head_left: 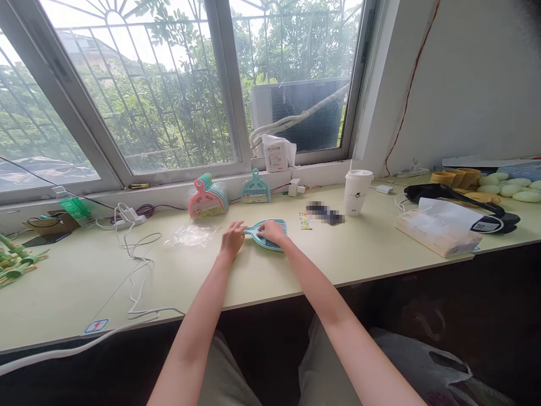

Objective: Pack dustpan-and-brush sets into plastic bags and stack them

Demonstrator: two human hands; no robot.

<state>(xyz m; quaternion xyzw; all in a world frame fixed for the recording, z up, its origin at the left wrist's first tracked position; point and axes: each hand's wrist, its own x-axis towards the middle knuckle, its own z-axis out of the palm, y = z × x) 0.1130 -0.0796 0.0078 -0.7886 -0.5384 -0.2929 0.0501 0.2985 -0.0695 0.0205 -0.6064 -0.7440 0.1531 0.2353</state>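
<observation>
A small teal dustpan (276, 246) lies flat on the table in front of me, its handle pointing left. My left hand (233, 239) pinches the end of that handle. Over the pan's upper middle, my right hand (271, 232) has its fingers closed on a part near the base of the handle; its fingertips are partly hidden. A clear plastic wrapper (192, 235) lies crumpled to the left of my left hand. Beyond the hands, another teal dustpan set (256, 187) leans by the window sill, beside a row of wrapped sets with a pink one (206, 202) in front.
Right of the dustpan are a small printed card (305, 220) and a blurred dark item. A white paper cup (357, 193) and a tissue pack (439, 228) stand farther right. White cables (137, 270) run across the left side, near a green bottle (75, 207).
</observation>
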